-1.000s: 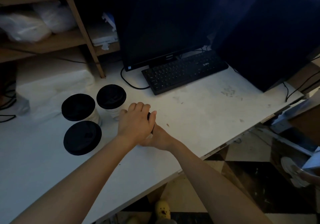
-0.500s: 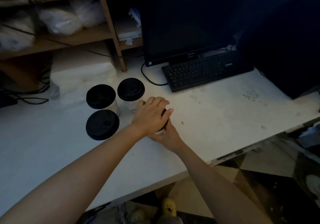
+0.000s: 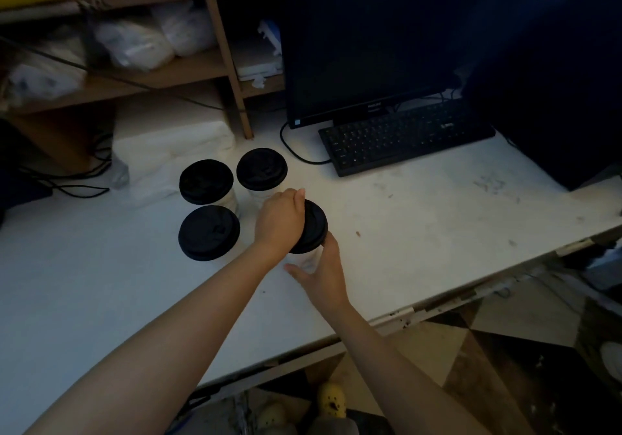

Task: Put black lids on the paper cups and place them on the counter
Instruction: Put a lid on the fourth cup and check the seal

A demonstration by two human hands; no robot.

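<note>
Three white paper cups with black lids on stand together on the white counter (image 3: 101, 300): one at the back left (image 3: 206, 181), one at the back right (image 3: 262, 169), one in front (image 3: 208, 232). A fourth paper cup (image 3: 308, 258) stands to their right. My right hand (image 3: 321, 273) grips its side. A black lid (image 3: 313, 226) sits on its top, with my left hand (image 3: 279, 221) curled over the lid's left edge. Part of the lid and most of the cup are hidden by my hands.
A black keyboard (image 3: 404, 136) and a dark monitor (image 3: 363, 37) stand at the back right, with a cable trailing left. A white stack of paper or cloth (image 3: 168, 152) lies behind the cups. Wooden shelves with plastic bags (image 3: 134, 44) rise at the back. The counter's front edge (image 3: 404, 313) runs diagonally.
My left hand has shifted off the top of the lid to its left edge, baring the right half of the lid. The camera view has swung left. The three lidded cups have not moved.
</note>
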